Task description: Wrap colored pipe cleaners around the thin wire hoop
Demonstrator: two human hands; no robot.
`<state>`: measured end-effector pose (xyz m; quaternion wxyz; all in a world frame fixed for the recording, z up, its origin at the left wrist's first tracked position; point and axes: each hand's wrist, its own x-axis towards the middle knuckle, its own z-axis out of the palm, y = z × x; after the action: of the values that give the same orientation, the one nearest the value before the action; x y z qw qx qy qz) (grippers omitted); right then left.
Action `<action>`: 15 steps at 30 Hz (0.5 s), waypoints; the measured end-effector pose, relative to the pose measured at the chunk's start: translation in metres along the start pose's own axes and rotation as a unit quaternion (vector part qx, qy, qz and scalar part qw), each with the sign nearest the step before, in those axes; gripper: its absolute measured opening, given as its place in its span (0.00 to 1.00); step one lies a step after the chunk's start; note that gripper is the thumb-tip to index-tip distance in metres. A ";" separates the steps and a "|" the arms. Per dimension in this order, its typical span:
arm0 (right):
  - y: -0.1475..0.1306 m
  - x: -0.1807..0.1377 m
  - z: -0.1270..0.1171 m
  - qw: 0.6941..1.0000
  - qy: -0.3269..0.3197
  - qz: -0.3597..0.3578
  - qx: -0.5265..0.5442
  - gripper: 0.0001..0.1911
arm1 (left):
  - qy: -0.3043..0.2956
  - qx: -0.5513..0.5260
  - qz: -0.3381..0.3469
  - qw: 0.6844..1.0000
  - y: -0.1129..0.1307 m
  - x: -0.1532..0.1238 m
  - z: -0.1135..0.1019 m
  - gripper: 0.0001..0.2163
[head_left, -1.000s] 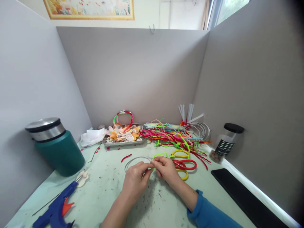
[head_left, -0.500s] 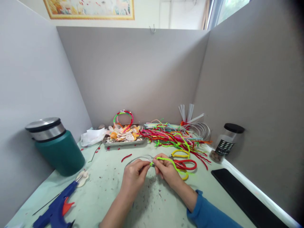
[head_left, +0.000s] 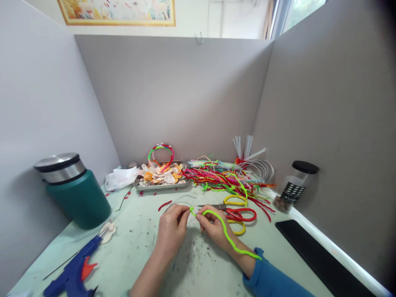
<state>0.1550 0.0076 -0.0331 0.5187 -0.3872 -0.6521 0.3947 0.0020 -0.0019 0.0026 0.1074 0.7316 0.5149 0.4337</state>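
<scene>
My left hand [head_left: 172, 229] and my right hand [head_left: 213, 225] meet over the pale green table [head_left: 136, 247], both pinched. Between them runs a neon green pipe cleaner [head_left: 229, 240]; its near end sits at my left fingertips and its long tail trails back over my right wrist toward the blue sleeve [head_left: 272, 278]. My left fingers also hold a thin silver wire hoop [head_left: 182, 201], which arcs up behind the hand. Red and yellow scissors [head_left: 239, 215] lie just right of my right hand.
A heap of coloured pipe cleaners [head_left: 222, 177] and a metal tray of shells [head_left: 161, 176] lie at the back. A green canister [head_left: 76, 192] stands left, a blue glue gun [head_left: 72, 274] near left, a jar [head_left: 293, 185] and a black slab [head_left: 315, 258] right. Grey partitions enclose the table.
The green pipe cleaner's free tail swung from behind my hands over to my right forearm. My hands shifted slightly left, and the wire hoop turned with them.
</scene>
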 end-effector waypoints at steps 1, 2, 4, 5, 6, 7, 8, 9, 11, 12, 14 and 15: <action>0.000 0.000 0.000 1.000 0.001 -0.001 -0.002 0.07 | 0.000 -0.001 0.004 1.000 0.000 0.000 0.000 0.09; -0.001 0.000 0.000 1.000 0.001 -0.002 -0.003 0.07 | -0.001 -0.001 0.006 1.000 -0.001 0.000 0.000 0.09; 0.000 0.000 0.000 1.000 -0.004 -0.002 -0.005 0.07 | 0.001 0.001 0.009 1.000 -0.002 0.000 0.001 0.09; 0.000 0.000 0.000 1.000 -0.007 -0.004 -0.007 0.07 | 0.001 0.003 0.010 1.000 -0.003 -0.001 0.002 0.09; 0.000 -0.001 0.000 1.000 -0.011 -0.006 -0.010 0.07 | 0.000 0.005 0.013 1.000 -0.004 -0.001 0.003 0.09; 0.000 -0.001 0.000 1.000 -0.015 -0.009 -0.014 0.07 | -0.003 0.010 0.016 1.000 -0.005 -0.002 0.004 0.09; -0.001 -0.001 0.000 1.000 -0.017 -0.011 -0.017 0.07 | -0.007 0.017 0.019 1.000 -0.006 -0.003 0.005 0.09; -0.001 -0.001 0.001 1.000 -0.019 -0.014 -0.018 0.07 | -0.012 0.026 0.020 0.999 -0.007 -0.004 0.005 0.09; -0.003 -0.001 0.001 1.000 -0.019 -0.017 -0.018 0.07 | -0.024 0.052 0.013 0.998 -0.007 -0.005 0.006 0.09; -0.004 -0.001 0.001 1.000 -0.016 -0.017 -0.016 0.07 | -0.030 0.066 0.007 0.997 -0.007 -0.006 0.006 0.09; -0.007 -0.001 0.001 1.000 -0.006 -0.017 -0.014 0.07 | -0.045 0.087 -0.002 0.995 -0.006 -0.007 0.005 0.10; -0.008 0.000 0.001 1.000 0.001 -0.018 -0.013 0.07 | -0.053 0.095 -0.003 0.994 -0.006 -0.007 0.005 0.10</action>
<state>0.1531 0.0043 -0.0261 0.5214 -0.3829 -0.6634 0.3760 0.0014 -0.0042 -0.0077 0.0657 0.7590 0.5493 0.3434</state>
